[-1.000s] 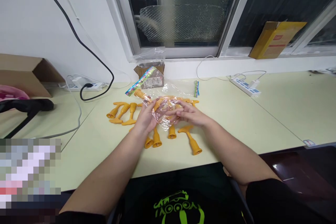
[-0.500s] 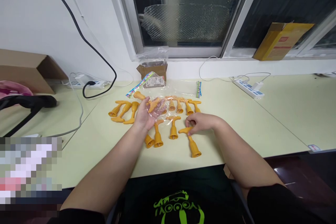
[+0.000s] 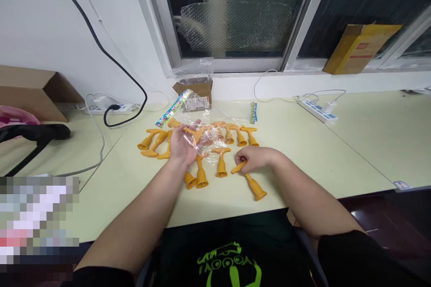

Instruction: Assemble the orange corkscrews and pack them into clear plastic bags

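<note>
My left hand (image 3: 183, 145) is palm up, its fingers curled round a yellow T-handled piece (image 3: 198, 134) under clear plastic film. My right hand (image 3: 254, 158) pinches the handle of another yellow piece (image 3: 256, 187), whose flared end points toward the table's front edge. Between the hands, a yellow piece (image 3: 221, 165) stands apart from the rest. Several similar pieces lie in a row behind the hands, with more to the left and just below my left hand. A clear bag with a colourful strip (image 3: 173, 110) spreads behind my left hand.
A small open carton (image 3: 198, 92) is by the wall behind the bag. Power strips sit at the left (image 3: 112, 108) and right (image 3: 317, 111). A larger cardboard box (image 3: 33, 89) and a black padded object (image 3: 43, 133) are at the far left. A yellow box (image 3: 363, 49) leans on the window.
The piece at my right hand has turned, its flared end swinging to the right. My left hand has shifted slightly left, and the bag's colourful strip has moved left with it.
</note>
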Motion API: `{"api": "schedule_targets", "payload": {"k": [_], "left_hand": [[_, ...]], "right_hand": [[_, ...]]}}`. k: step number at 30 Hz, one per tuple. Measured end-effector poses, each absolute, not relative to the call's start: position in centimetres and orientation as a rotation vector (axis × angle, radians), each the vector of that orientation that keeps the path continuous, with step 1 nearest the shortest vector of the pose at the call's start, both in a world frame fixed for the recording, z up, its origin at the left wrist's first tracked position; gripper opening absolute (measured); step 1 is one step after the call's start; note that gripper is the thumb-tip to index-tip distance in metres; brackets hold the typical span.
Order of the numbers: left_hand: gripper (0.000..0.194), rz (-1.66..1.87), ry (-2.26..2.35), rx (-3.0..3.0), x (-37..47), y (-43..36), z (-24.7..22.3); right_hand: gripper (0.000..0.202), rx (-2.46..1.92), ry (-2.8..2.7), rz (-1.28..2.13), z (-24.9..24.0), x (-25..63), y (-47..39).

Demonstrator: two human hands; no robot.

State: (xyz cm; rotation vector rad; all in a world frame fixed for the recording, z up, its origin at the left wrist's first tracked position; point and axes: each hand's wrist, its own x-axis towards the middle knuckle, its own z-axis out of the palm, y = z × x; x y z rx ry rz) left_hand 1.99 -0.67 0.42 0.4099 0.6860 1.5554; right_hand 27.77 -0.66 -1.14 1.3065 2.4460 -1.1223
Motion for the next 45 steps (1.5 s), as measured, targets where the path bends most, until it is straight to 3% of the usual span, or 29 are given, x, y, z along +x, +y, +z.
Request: {"api": "schedule_targets", "payload": {"k": [4, 8, 12, 16, 23, 27, 30, 33, 36, 45], "left_hand": [[0.013, 1.538, 0.707, 0.421, 1.9, -0.6, 0.4], [0.016, 1.549, 0.71, 0.412, 2.1, -0.5, 0.4], [0.018, 1.563, 0.689, 0.402, 2.2, -0.4, 0.3], [0.018, 1.609, 0.695, 0.371, 2.0, -0.3, 0.2], [0.022, 1.633, 0.68, 0.365, 1.8, -0.2, 0.0], [0.028, 1.618, 0.673, 0.396, 2.2, -0.3, -0.2], [0.045, 1.547, 0.686, 0.423, 2.5, -0.1, -0.7], [0.057, 1.458, 0.707, 0.477, 2.9, 0.0, -1.1], [0.054, 1.419, 0.731, 0.518, 3.1, 0.0, -1.3], [0.048, 1.415, 0.727, 0.635, 3.6, -0.4, -1.8]], "right_hand": [[0.023, 1.254, 2.488, -1.291, -0.7, 29.7, 0.2], [0.031, 1.107, 2.565, -2.017, 0.5, 31.9, 0.4], [0.037, 1.578, 2.445, -2.742, 0.7, 31.3, 0.5], [0.029, 1.916, 2.138, -3.122, 0.4, 30.0, 0.8], [0.017, 1.937, 2.06, -3.137, 0.3, 29.9, 1.0], [0.029, 1.887, 1.994, -3.006, 0.1, 28.7, 0.4], [0.038, 1.772, 1.944, -3.04, -0.3, 27.6, 0.1], [0.038, 1.612, 1.953, -3.084, -1.0, 26.6, -0.1], [0.033, 1.508, 2.05, -3.048, -1.8, 25.5, -0.2], [0.04, 2.032, 2.502, -2.878, -2.7, 24.1, 0.0]]}}
